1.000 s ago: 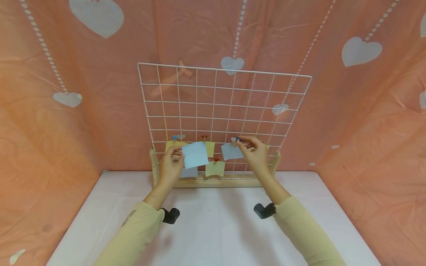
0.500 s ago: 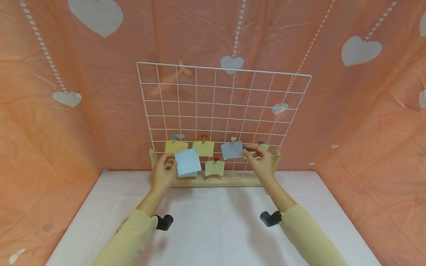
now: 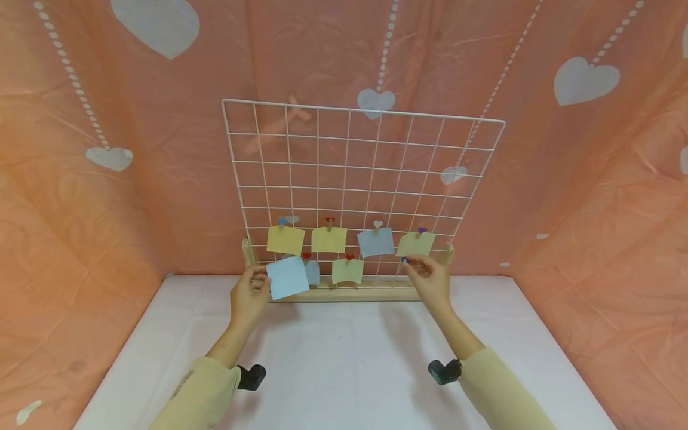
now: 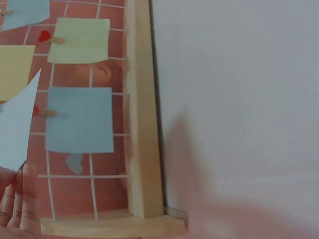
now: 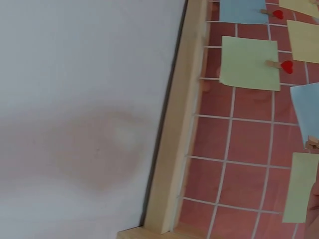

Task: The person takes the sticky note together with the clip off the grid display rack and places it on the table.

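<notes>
My left hand [image 3: 250,295] pinches a light blue sticky note [image 3: 288,278] by its left edge, in front of the grid's lower left. In the left wrist view, that note [image 4: 14,130] bends upward at a corner, above my fingers [image 4: 29,199]. My right hand [image 3: 432,285] pinches a small wooden clothespin [image 5: 312,143] with a blue heart, below the green note [image 3: 416,244] at the grid's right. Other notes hang from heart clothespins: two yellow notes [image 3: 285,240], a blue note [image 3: 376,243], and lower down a green note [image 3: 347,271] and a partly covered blue note [image 4: 79,119].
The white wire grid [image 3: 355,141] stands in a wooden base [image 3: 371,295] at the back of the white table [image 3: 349,370]. Behind it hangs an orange cloth [image 3: 188,197] with pale hearts. Black wrist cameras [image 3: 445,371] stick out from both sleeves.
Both hands have drawn down and toward me, the left also leftward with the sticky note, the right rightward with the clothespin. The blue note at the grid's right is now uncovered.
</notes>
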`<state>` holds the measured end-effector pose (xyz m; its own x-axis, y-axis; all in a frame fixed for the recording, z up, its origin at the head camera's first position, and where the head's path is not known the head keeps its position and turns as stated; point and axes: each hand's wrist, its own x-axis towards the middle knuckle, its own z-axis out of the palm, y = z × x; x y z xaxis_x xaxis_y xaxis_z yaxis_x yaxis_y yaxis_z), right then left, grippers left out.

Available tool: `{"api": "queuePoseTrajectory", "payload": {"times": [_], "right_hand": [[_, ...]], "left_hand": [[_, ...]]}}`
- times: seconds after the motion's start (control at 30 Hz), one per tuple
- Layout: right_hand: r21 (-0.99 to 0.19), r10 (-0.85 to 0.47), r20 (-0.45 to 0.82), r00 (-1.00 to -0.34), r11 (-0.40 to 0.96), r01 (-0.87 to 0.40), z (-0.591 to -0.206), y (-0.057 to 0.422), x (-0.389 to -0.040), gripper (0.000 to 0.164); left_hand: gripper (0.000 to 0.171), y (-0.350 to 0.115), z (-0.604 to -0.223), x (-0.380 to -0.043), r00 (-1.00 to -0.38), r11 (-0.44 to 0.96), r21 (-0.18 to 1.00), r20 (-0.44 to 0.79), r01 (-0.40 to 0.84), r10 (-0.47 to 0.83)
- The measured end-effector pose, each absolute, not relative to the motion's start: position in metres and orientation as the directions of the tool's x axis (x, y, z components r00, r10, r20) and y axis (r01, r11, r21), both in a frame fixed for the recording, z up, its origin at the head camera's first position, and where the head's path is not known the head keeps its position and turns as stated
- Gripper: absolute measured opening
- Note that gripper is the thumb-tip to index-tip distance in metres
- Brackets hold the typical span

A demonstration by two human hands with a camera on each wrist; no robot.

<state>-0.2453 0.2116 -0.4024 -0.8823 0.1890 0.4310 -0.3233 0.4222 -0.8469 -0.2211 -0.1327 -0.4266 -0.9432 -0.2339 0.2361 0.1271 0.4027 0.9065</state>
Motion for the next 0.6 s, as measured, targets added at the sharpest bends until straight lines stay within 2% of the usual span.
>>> {"api": "queuePoseTrajectory", "payload": {"times": [0.27, 0.6], "right_hand": [[-0.830, 0.207, 0.414, -0.886, 0.485, -0.275, -0.416, 0.217, -0.240, 0.017], [-0.829, 0.223, 0.376, -0.899, 0.515, -0.219, -0.431, 0.230, -0.233, 0.016]], "left_hand": [[0.024, -0.140, -0.436, -0.215, -0.930, 0.401, 0.904, 0.265, 0.149, -0.252], [0.023, -0.148, -0.449, -0.208, -0.926, 0.450, 0.889, 0.238, 0.086, -0.292]]}}
